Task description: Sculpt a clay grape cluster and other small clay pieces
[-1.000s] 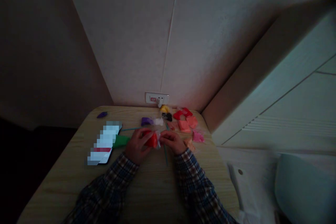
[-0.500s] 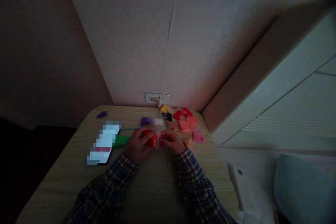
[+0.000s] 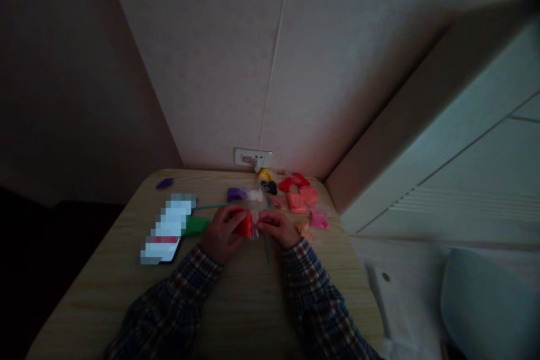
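Note:
Between my hands is a clear plastic packet of red modelling clay (image 3: pixel 246 225). My left hand (image 3: pixel 221 232) is closed around its red body from the left. The fingertips of my right hand (image 3: pixel 278 228) pinch the clear plastic edge on the packet's right side. A green packet (image 3: pixel 196 225) lies just left of my left hand. Behind my hands are a purple packet (image 3: pixel 236 194) and a white packet (image 3: pixel 255 195). A thin teal stick (image 3: pixel 266 248) lies on the table below the red packet, partly hidden by my hands.
On the wooden table (image 3: pixel 240 298), a lit phone (image 3: pixel 171 230) lies at left, with a small purple piece (image 3: pixel 164 183) beyond it. Yellow (image 3: pixel 265 175), black (image 3: pixel 269 187), red (image 3: pixel 294 181), coral (image 3: pixel 297 202), pink (image 3: pixel 319 219) and peach (image 3: pixel 304 230) packets lie behind and right. A wall socket (image 3: pixel 253 157) is behind.
My fingers have shifted only slightly on the red packet, and its clear edge now shows a little more. The other things keep their places; the view has moved very slightly.

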Available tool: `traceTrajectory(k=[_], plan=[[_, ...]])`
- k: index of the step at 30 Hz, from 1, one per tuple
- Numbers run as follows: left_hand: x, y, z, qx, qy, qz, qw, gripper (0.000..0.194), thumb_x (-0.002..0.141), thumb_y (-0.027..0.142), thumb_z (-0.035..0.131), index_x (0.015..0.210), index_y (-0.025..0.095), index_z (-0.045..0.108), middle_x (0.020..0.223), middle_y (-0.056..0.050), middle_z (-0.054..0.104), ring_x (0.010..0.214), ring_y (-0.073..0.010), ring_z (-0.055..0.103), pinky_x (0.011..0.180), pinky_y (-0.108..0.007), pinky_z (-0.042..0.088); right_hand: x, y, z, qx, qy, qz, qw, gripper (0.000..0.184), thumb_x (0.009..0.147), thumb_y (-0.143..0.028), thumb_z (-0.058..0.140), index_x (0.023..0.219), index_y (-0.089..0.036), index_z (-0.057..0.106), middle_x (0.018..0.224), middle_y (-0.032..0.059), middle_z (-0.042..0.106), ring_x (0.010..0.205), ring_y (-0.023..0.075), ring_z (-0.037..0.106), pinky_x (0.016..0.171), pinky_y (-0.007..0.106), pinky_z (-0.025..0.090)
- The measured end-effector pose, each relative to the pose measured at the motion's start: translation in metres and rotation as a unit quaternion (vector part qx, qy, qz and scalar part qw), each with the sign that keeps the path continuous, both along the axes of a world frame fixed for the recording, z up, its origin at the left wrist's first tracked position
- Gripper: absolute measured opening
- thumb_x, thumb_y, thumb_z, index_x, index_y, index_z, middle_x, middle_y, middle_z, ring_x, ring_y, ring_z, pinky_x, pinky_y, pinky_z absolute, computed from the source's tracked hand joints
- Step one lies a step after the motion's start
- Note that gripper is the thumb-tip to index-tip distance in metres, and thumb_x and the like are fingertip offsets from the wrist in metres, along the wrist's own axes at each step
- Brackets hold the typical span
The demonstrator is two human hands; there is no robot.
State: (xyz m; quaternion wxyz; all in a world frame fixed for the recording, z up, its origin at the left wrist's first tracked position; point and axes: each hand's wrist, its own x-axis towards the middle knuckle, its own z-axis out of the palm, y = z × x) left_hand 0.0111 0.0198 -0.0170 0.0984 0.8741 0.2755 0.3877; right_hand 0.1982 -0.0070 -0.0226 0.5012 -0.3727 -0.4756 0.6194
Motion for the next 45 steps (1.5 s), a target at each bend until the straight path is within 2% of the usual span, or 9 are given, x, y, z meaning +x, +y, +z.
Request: traceTrajectory(k=[9, 19, 28, 35, 39, 45], plan=[[0.0012, -0.0013, 0.0048, 0.005, -0.013, -0.012, 1.0, 0.048, 0.076, 0.011, 0.055, 0.123, 0.019, 0.046, 0.11, -0.011, 0.05, 0.099, -0.0259, 0.051, 0.079, -0.038, 0.05, -0.0013, -0.0006, -0.0047, -0.009, 0.031, 0.001, 0.999, 0.036, 0.061, -0.051, 0.076, 0.074, -0.019, 0.066, 0.061, -0.0028, 0.06, 0.056, 0.0102, 0.053, 0.057, 0.024, 0.043], [0.0, -0.0004, 0.0004, -0.005, -0.015, -0.009, 1.0, 0.049, 0.077, 0.013, 0.055, 0.124, 0.022, 0.046, 0.112, -0.01, 0.049, 0.101, -0.0262, 0.051, 0.079, -0.038, 0.05, -0.0011, -0.0007, -0.0014, -0.022, 0.031, 0.0, 0.999, 0.036, 0.059, -0.051, 0.078, 0.071, -0.019, 0.067, 0.059, -0.0035, 0.06, 0.054, 0.0098, 0.053, 0.056, 0.023, 0.042], [0.0005, -0.0006, 0.0004, -0.01, -0.007, -0.002, 1.0, 0.048, 0.075, 0.013, 0.057, 0.122, 0.021, 0.047, 0.112, -0.01, 0.049, 0.101, -0.0264, 0.051, 0.083, -0.04, 0.049, -0.0013, -0.0001, -0.0014, -0.013, 0.009, -0.009, 1.0, 0.036, 0.06, -0.052, 0.076, 0.073, -0.019, 0.066, 0.06, -0.0032, 0.06, 0.054, 0.0101, 0.053, 0.057, 0.024, 0.044], [0.0012, -0.0011, 0.0051, 0.004, 0.002, 0.01, 1.0, 0.045, 0.073, 0.009, 0.057, 0.117, 0.019, 0.05, 0.11, -0.01, 0.051, 0.098, -0.0259, 0.052, 0.078, -0.038, 0.051, 0.002, 0.001, -0.0028, 0.002, -0.026, -0.01, 1.0, 0.035, 0.064, -0.051, 0.074, 0.077, -0.019, 0.065, 0.066, -0.0018, 0.061, 0.058, 0.0114, 0.054, 0.058, 0.025, 0.045], [0.0012, -0.0003, 0.003, -0.001, 0.002, 0.013, 1.0, 0.048, 0.073, 0.01, 0.058, 0.119, 0.023, 0.049, 0.111, -0.009, 0.05, 0.099, -0.0263, 0.051, 0.078, -0.038, 0.051, 0.0021, 0.0011, -0.0024, 0.01, -0.041, -0.009, 0.999, 0.037, 0.065, -0.052, 0.073, 0.075, -0.019, 0.062, 0.066, -0.0013, 0.061, 0.059, 0.0121, 0.055, 0.059, 0.026, 0.047], [0.0008, 0.0003, 0.0008, 0.002, 0.004, 0.012, 1.0, 0.048, 0.071, 0.008, 0.057, 0.116, 0.022, 0.051, 0.111, -0.01, 0.05, 0.1, -0.0265, 0.052, 0.079, -0.039, 0.052, 0.0017, 0.0012, -0.003, 0.018, -0.054, -0.003, 0.998, 0.036, 0.065, -0.052, 0.073, 0.074, -0.019, 0.061, 0.066, -0.0014, 0.06, 0.059, 0.0125, 0.055, 0.059, 0.027, 0.047]])
